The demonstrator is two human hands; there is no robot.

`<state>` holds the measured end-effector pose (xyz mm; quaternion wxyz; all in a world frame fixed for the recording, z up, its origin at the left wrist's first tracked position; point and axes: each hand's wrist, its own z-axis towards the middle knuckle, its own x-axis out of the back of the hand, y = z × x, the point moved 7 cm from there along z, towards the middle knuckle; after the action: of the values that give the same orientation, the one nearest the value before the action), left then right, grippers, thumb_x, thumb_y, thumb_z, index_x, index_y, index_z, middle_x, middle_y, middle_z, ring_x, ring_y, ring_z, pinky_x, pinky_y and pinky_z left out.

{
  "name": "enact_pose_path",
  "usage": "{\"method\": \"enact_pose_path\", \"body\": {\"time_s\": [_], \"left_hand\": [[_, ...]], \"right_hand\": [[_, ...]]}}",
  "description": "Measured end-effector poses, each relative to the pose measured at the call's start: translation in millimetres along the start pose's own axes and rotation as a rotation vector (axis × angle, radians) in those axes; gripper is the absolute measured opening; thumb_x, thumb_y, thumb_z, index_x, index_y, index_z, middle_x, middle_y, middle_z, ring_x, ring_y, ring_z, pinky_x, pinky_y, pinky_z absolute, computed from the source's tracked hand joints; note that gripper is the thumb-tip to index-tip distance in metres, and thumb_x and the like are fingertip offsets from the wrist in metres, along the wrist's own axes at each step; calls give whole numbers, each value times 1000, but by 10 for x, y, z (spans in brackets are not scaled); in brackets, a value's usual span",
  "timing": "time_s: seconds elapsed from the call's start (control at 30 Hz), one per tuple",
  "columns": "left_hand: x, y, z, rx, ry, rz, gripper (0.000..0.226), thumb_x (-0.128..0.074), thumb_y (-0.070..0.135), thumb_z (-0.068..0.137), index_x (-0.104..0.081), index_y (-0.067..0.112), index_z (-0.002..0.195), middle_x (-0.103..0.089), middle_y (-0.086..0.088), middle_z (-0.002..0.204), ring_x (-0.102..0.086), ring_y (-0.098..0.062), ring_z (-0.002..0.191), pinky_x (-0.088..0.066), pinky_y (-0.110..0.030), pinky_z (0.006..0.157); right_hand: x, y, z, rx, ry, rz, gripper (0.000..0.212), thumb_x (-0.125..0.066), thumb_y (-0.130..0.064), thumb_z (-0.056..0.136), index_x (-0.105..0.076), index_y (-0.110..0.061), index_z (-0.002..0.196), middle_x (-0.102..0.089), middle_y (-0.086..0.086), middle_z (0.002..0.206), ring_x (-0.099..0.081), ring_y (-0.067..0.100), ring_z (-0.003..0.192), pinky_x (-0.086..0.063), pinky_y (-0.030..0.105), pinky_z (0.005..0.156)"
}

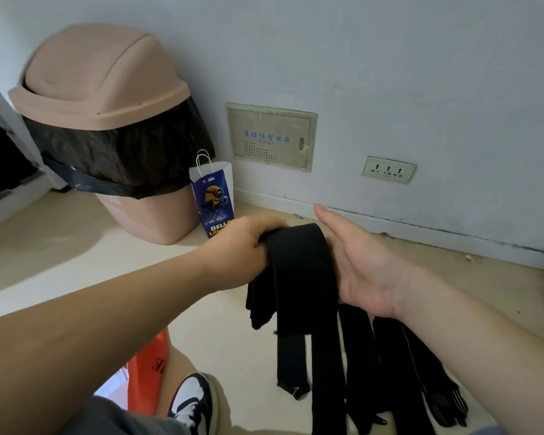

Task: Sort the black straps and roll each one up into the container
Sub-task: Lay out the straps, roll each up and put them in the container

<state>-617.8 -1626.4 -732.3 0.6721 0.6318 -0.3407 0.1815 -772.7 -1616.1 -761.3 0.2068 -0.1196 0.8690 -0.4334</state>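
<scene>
A wide black strap [302,277] is folded over at the top and hangs down toward the floor. My left hand [242,246] grips its folded top from the left. Beside the strap on the right, my right hand [361,262] has straight fingers and its palm faces the fold, touching or nearly touching it. Several more black straps [390,365] lie side by side on the beige floor beneath my right wrist. An orange container [148,372] shows at the bottom left, partly hidden by my left arm.
A pink swing-lid bin [107,89] with a black liner stands at the back left by the wall. A blue and white paper bag [214,196] leans beside it. My sneaker [192,400] is at the bottom. A wall panel [270,136] and socket [388,169] sit low on the wall.
</scene>
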Motion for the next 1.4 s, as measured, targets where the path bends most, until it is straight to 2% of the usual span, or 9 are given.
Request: {"method": "enact_pose_path", "body": {"time_s": [0.27,0.4,0.6,0.7,0.87,1.0,1.1,1.23,1.4], "left_hand": [[-127,270,-28,-236,-7,5,46,-63,0,94,-69,27,130,-73,12,120,-67,-7,115,-56,-38,100],[-151,377,-62,-338,23,128,51,-73,16,82,-64,22,132,-65,6,130,-63,-13,119,-54,-37,99],[-207,687,-185,-596,56,222,65,-68,-15,77,-69,14,135,-59,-4,149,-56,-19,137,-47,-32,109],[-292,736,-237,-671,24,215,58,-66,-21,78,-74,9,127,-59,-9,150,-55,-20,138,-45,-32,113],[-178,528,-158,-406,52,107,61,-58,-17,81,-72,22,126,-77,3,117,-70,-12,109,-55,-30,95],[43,143,-25,-64,141,-121,44,-58,-4,93,-72,26,122,-77,6,109,-72,-13,104,-61,-42,93],[25,3,-71,86,55,-259,35,-60,4,100,-71,29,121,-76,0,106,-75,-23,99,-63,-47,90],[-107,11,-182,117,-150,-305,32,-59,11,104,-66,32,127,-74,-7,112,-76,-25,100,-65,-47,84],[-111,59,-292,125,-252,-347,32,-49,3,107,-71,27,104,-77,1,89,-78,-19,85,-65,-35,72]], "right_hand": [[72,42,66,18,128,93,38,-60,-43,101,-77,-14,118,-78,13,110,-75,29,93,-58,42,89],[147,51,88,34,205,138,40,-54,-44,107,-75,-12,122,-80,14,113,-78,30,96,-62,41,81],[212,-15,102,35,218,182,35,-49,-24,105,-78,-9,115,-78,18,102,-77,35,91,-60,47,93],[284,-3,94,1,276,192,45,-47,-42,108,-79,-11,103,-77,16,94,-75,33,86,-59,43,92],[350,-28,40,-1,323,106,57,-47,-62,105,-75,-12,105,-80,15,94,-75,31,87,-58,38,79],[409,-143,31,200,340,-59,25,-53,-20,110,-75,-20,118,-80,14,107,-78,30,94,-63,44,80],[248,-173,-2,286,117,-73,43,-58,7,99,-70,-20,131,-79,15,115,-76,31,105,-62,48,93],[146,-190,-70,327,-19,-43,48,-72,7,85,-72,-17,126,-78,21,112,-70,32,99,-61,39,83],[192,-232,-72,438,76,-224,27,-82,-6,82,-86,-25,101,-76,25,111,-66,32,99,-54,43,89]]}}
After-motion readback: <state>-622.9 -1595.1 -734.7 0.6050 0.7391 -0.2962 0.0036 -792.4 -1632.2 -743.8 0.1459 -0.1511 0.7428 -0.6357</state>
